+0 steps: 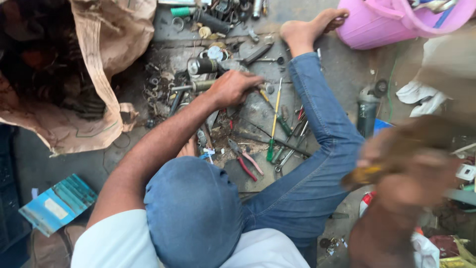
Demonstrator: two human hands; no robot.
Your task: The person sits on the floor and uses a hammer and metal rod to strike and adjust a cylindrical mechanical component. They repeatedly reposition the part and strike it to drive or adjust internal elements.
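Here, I see my left hand (232, 87) pressed palm-down, its grip loosely spread over small metal parts (201, 85) on the floor; my right hand (404, 171), blurred, closes on a yellowish object (366, 174). Pliers (245, 160) lie nearer my knee.

Soft daylight, blurred right edge

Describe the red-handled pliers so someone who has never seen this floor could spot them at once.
Start at the bent knee in blue jeans mid-frame. On the grimy slab just left of it, below the reaching left hand, lie the pliers. Their red handles splay open, unlike the straight yellow-and-green screwdriver beside them.
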